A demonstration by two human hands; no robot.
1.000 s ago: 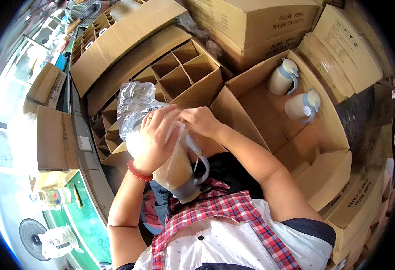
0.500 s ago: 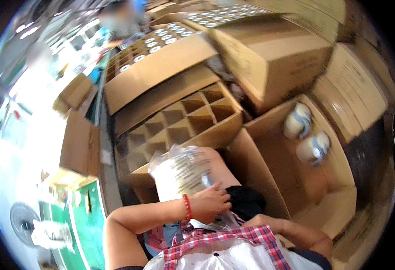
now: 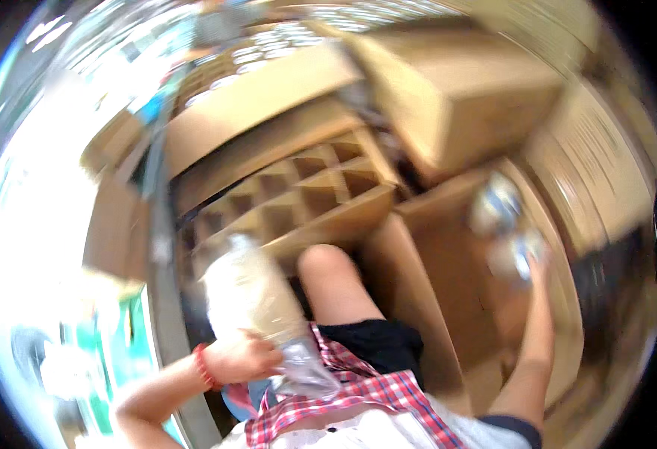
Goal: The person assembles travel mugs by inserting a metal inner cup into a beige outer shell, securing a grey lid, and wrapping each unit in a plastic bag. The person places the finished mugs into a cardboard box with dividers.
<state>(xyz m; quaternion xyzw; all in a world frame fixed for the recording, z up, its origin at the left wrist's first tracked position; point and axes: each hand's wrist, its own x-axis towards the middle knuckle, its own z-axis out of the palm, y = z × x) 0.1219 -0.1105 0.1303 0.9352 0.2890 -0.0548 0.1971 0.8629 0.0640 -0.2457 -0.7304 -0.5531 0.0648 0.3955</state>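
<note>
My left hand (image 3: 244, 361), with a red beaded bracelet at the wrist, is closed on the bunched end of a clear plastic bag. In the bag is a cream-coloured rounded container (image 3: 253, 288), held over my lap on the left. My right arm stretches into an open cardboard box (image 3: 459, 277) on the right. There my right hand (image 3: 539, 263) is at the blue-grey top of a cream container (image 3: 509, 256); motion smears its fingers. Just behind it stands a second such container (image 3: 495, 203).
Ahead of my knees is a carton with cardboard dividers (image 3: 280, 213). Behind it stand closed cartons (image 3: 485, 82) and trays of several white-topped items (image 3: 283, 37). A green-topped table (image 3: 135, 329) and a dark rail (image 3: 165, 299) run along the left.
My right hand has moved from my lap to the containers in the right box. My left hand has moved left with the bagged container, which now stands more upright. The view is blurred.
</note>
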